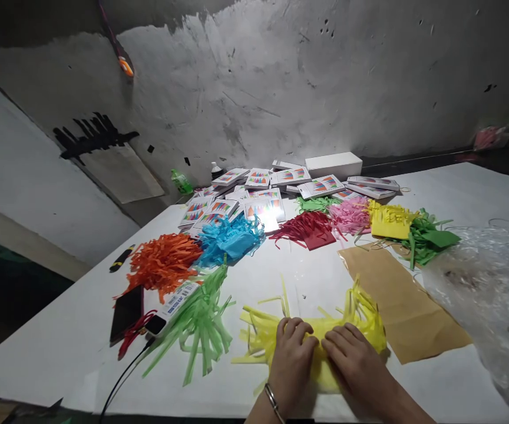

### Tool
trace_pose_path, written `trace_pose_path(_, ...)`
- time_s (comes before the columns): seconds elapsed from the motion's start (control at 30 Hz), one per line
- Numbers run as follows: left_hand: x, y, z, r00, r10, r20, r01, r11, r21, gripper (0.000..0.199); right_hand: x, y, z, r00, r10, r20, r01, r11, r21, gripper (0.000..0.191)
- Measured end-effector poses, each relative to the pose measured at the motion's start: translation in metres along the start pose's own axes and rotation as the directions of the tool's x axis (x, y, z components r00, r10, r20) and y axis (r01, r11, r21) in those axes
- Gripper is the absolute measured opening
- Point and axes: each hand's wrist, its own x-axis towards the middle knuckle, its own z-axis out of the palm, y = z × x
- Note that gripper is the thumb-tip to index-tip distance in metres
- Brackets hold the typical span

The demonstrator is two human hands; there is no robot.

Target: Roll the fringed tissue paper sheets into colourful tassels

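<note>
A sheet of yellow tissue paper with fringed ends (325, 377) lies on the white table in front of me. My left hand (290, 356) has its fingers curled over the middle of the paper, a metal bracelet at its wrist. Close beside it, my right hand (355, 356) is also closed on the yellow paper, fingers bent and thumb hidden. Yellow strips fan out on both sides. Left of my hands, a light green paper tassel (204, 321) is spread on the table.
Orange (166, 262), blue (230, 238), red (310, 228), pink (350, 215) and yellow (389, 222) fringe bundles form an arc. Printed boxes (263, 206) are heaped behind. A phone (126, 314) lies left; brown paper (407, 306) and clear plastic (479, 306) lie right.
</note>
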Motion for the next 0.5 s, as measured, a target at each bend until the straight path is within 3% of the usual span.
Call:
trace_pose_path(0.1, -0.011, -0.005, 0.007, 0.999, 0.029, -0.017, -0.030, 0.999, -0.014, 0.012, -0.008, 0.000, 0.001, 0.999, -0.036, 0.012, 0.036, 0.999, -0.037, 0.019)
trace_pose_path(0.2, -0.019, -0.006, 0.001, 0.998, 0.014, 0.062, -0.012, 1.000, -0.028, 0.010, -0.017, 0.005, 0.000, 1.000, 0.005, 0.019, -0.004, 0.998, -0.059, 0.019)
trace_pose_path(0.33, -0.017, -0.004, -0.013, 0.970, -0.143, 0.198, 0.147, 0.989, -0.007, 0.016, -0.015, 0.010, 0.002, 0.993, 0.107, 0.043, -0.104, 0.992, -0.066, 0.017)
trace_pose_path(0.5, -0.001, 0.000, -0.021, 0.890, -0.397, 0.225, 0.383, 0.918, 0.104, 0.027, 0.000, 0.023, 0.017, 0.983, 0.177, 0.050, -0.171, 0.978, -0.118, 0.018)
